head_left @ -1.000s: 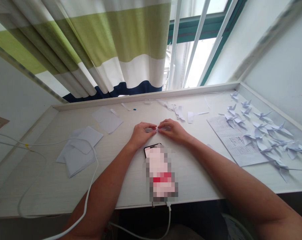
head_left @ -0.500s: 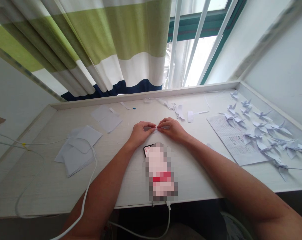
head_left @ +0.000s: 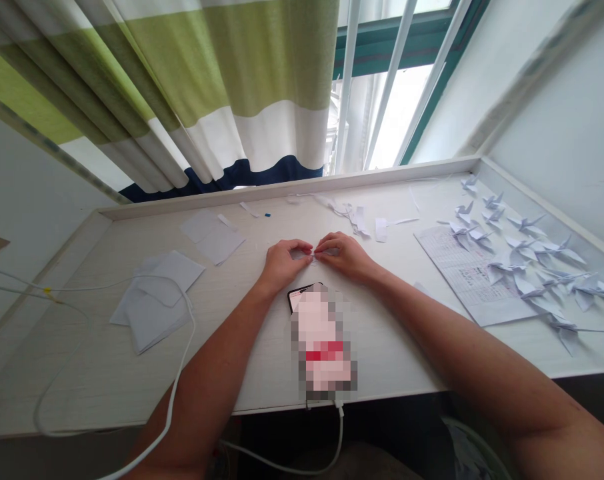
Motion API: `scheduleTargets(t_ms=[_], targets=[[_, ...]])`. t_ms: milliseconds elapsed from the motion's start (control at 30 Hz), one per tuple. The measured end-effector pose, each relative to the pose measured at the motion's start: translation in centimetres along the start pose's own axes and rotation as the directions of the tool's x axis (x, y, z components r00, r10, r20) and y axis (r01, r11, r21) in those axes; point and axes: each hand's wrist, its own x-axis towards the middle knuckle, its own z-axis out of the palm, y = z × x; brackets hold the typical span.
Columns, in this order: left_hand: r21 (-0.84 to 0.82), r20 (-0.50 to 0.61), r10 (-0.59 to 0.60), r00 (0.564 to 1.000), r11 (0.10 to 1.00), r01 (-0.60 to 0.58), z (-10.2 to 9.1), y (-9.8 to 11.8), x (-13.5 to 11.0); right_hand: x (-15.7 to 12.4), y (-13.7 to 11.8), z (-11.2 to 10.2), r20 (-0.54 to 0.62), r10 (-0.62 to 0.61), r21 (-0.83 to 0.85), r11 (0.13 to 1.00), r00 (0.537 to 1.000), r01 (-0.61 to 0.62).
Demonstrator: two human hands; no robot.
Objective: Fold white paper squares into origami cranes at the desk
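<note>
At the middle of the desk my left hand (head_left: 285, 262) and my right hand (head_left: 343, 256) meet fingertip to fingertip. Both are closed in a pinch on a small piece of white paper (head_left: 313, 259), most of which my fingers hide. A phone (head_left: 325, 333), its screen blurred out, lies just in front of my wrists with a white cable plugged into its near end. On the right side, several folded white paper cranes (head_left: 522, 250) stand on and around a printed sheet (head_left: 462, 283).
Stacked white paper sheets (head_left: 159, 313) lie on the left, with more sheets (head_left: 217, 240) behind them. Paper strips (head_left: 355, 217) are scattered toward the back. A white cable (head_left: 192, 327) loops across the left side over my forearm. A raised ledge (head_left: 282, 187) edges the desk below the curtain.
Both hands stay in nearly the same place, still pinching the paper. The fingers have shifted only slightly, and less of the paper shows below them. The view has tilted a little.
</note>
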Motion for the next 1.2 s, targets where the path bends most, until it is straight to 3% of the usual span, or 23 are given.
scheduleTargets(t_ms=[467,667,933,1200], targets=[[0.033,0.057,0.051,0.997,0.998,-0.053,-1.0,0.1,-0.5,0.2,-0.5,0.0,0.005,0.048,-0.016,0.999,0.999,-0.048],[0.093,0.022,0.043,0.999,0.995,-0.045,-0.8,0.5,-0.5,0.3,-0.4,0.0,0.008,0.032,-0.027,0.999,0.999,-0.032],[0.131,0.065,0.018,0.998,0.991,-0.026,-0.8,0.8,-0.1,0.4,0.0,-0.3,0.046,0.019,0.029,0.999,0.999,-0.020],[0.178,0.080,0.065,0.995,0.981,-0.078,-0.8,0.7,-0.3,0.1,-0.1,-0.3,0.046,0.016,0.016,1.000,0.999,-0.016]])
